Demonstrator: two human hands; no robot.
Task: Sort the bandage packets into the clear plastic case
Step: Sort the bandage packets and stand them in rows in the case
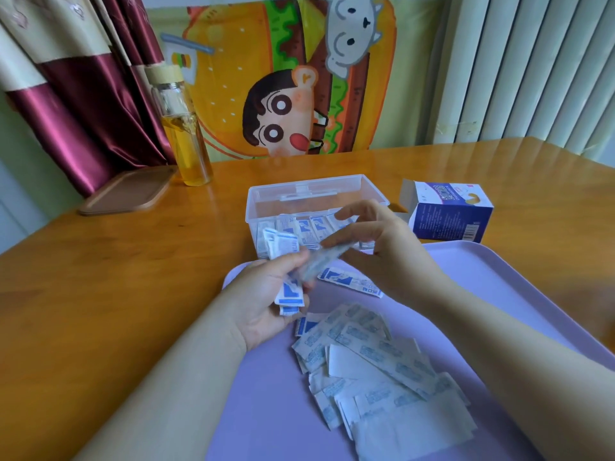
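A bundle of bandage packets was gripped in the left hand, palm turned up, fingers and thumb curled round the white-and-blue wrappers, which stuck out above and below the fist. One blurred packet was pinched at its upper end between the thumb and fingertips of the right hand, the other fingers loosely spread; the packet's lower end was seen reaching the left thumb, though whether it had been parted from the bundle could not be told.

Just beyond both hands, the clear plastic case was seen standing open on the wooden table, with a row of packets set upright against its near wall. Beneath the hands, a lavender tray was spread; a single packet lay flat on it under the right wrist, and a loose heap of packets was piled between the two forearms. To the right of the right hand, a blue-and-white carton was left with its flap open. Far beyond the left hand, a glass bottle of yellow liquid was stood beside a brown board.
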